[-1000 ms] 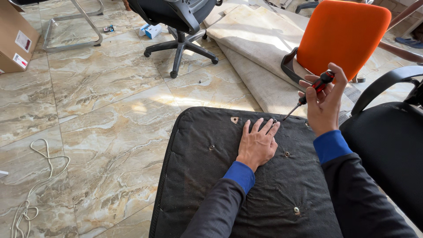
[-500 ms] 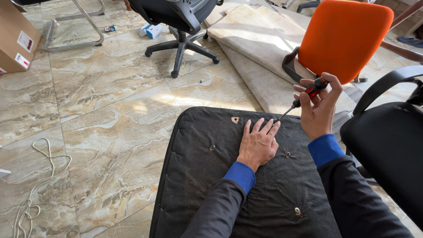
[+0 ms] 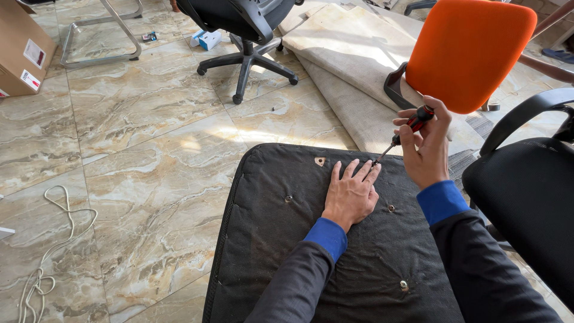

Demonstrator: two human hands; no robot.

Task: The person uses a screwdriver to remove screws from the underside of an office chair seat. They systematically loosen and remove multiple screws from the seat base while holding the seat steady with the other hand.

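A black padded seat panel lies underside up in front of me, with a few screws and holes in its fabric. My left hand rests flat on it, fingers spread. My right hand grips a screwdriver with a red and black handle, held at a slant. Its tip comes down right by my left fingertips on the panel.
An orange chair back stands behind my right hand. A black armchair is at the right, a black swivel chair at the back. Beige mats, a cardboard box and a white cord lie on the marble floor.
My right hand has lowered a little with the screwdriver and its tip now sits by my left fingertips. My left hand has stayed flat on the panel.
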